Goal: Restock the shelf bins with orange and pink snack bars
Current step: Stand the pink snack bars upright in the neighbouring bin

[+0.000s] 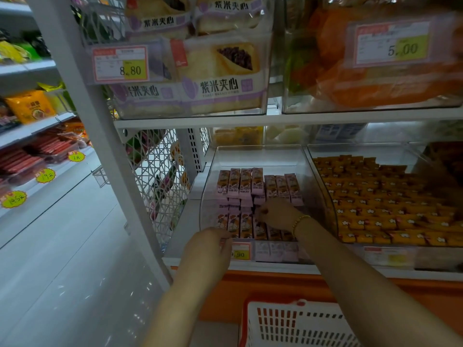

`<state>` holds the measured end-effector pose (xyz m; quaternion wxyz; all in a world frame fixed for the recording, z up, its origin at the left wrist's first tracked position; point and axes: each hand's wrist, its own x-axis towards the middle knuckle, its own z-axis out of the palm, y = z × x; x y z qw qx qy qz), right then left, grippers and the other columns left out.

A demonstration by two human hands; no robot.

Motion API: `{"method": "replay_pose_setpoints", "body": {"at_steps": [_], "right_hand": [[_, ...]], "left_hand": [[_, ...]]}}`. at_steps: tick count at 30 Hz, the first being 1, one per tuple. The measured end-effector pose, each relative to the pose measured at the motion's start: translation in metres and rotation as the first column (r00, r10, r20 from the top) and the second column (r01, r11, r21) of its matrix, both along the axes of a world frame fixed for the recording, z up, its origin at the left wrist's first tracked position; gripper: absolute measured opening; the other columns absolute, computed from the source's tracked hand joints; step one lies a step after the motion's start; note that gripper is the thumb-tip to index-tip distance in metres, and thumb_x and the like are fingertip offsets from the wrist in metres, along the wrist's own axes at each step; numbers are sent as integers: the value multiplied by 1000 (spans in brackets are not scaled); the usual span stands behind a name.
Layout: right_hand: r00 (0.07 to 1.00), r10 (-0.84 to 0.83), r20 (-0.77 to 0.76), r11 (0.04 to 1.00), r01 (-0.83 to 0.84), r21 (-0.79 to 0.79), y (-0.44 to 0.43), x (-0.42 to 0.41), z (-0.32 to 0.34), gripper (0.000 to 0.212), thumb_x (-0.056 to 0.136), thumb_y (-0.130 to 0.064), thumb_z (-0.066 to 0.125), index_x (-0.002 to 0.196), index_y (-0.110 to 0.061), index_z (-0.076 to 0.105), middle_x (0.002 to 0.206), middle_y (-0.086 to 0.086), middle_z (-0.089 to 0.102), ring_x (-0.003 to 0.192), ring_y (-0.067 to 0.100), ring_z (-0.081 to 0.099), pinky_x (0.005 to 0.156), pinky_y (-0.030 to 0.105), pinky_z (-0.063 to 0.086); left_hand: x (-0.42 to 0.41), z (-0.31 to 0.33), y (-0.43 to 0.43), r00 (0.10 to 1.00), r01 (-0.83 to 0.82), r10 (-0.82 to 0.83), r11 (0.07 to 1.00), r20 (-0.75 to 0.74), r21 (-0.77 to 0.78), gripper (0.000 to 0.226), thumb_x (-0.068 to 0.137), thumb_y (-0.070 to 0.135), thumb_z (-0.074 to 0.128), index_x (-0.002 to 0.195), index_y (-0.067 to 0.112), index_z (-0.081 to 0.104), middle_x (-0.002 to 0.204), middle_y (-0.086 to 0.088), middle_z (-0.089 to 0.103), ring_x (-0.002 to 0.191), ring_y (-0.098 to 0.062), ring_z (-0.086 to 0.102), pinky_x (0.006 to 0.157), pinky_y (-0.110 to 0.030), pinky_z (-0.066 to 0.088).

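Our right hand reaches into the left bin, fingers curled down on the pink bars mid-bin, thumb pinching one. That clear bin holds pink bars in rows, stacked higher at the back. Just beside it, the right bin is heaped with orange bars. A basket stands below. Our left hand rests on the left bin's front edge, partly covering a price tag; its fingers are hidden, so we cannot tell its grip. A bracelet circles the right wrist.
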<state>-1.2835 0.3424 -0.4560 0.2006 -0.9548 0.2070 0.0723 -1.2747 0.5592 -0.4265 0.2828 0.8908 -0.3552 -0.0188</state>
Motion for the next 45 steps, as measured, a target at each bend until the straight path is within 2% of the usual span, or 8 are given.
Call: {"method": "replay_pose_setpoints", "body": {"at_steps": [8,14,19,22,26,29,33,45], "right_hand": [[999,2,-46,986,6,167,1,-10,4,37,93,-28,56,127,-17,53,127,7,54,109,22,53,89,29,44],[995,-21,96,959,-7,282,0,-17,7,30,85,-25,69,107,-17,50,97,-2,51,76,9,47,62,21,39],[957,-109,268,913,-10,409,5,-25,20,44,78,-25,77,109,-22,45,93,-17,40,80,2,45,64,13,39],[984,-47,174,940,-15,341,8,-35,31,29,80,-34,73,88,-29,45,87,-14,42,77,4,44,56,8,33],[851,-173,495,974,74,213,21,-60,57,26,82,-27,72,98,-10,61,89,0,60,72,11,52,51,11,37],[632,-430,645,831,-3,556,34,-89,82,16,84,-26,68,91,-12,64,76,2,63,61,12,54,53,18,44],[654,-538,532,607,-138,783,43,-118,93,16,84,-22,67,95,-11,70,77,10,66,61,14,56,55,24,45],[595,-743,307,292,-126,948,38,-144,83,24,88,-26,54,90,-7,68,69,8,68,62,17,60,62,29,49]], "left_hand": [[-12,-2,4,1000,15,-15,1000,-11,25,38,98,25,45,136,20,48,137,1,52,123,-12,49,98,-18,35],[-21,2,6,1000,10,-10,999,-17,38,40,98,25,46,137,18,47,139,-1,50,126,-13,47,102,-20,34],[-22,3,3,1000,-8,9,999,-28,39,40,98,27,46,137,16,47,139,-2,50,126,-15,47,100,-21,35],[-22,2,2,998,-10,11,1000,-59,12,41,97,27,48,136,16,48,139,-2,50,127,-15,47,102,-22,35],[-21,4,4,979,-84,48,982,-200,-172,43,93,30,56,133,19,51,135,2,54,122,-13,51,101,-24,39],[-22,15,4,909,-106,-64,920,-412,-377,33,87,32,63,118,22,61,111,10,67,97,0,63,79,-8,47],[-31,30,4,690,-164,-275,842,-670,-515,15,81,18,68,94,10,69,85,-3,74,81,-17,71,71,-21,56],[-41,33,5,701,53,-375,876,-606,-480,16,90,9,56,83,2,69,79,-16,71,66,-16,68,61,-20,54]]}}
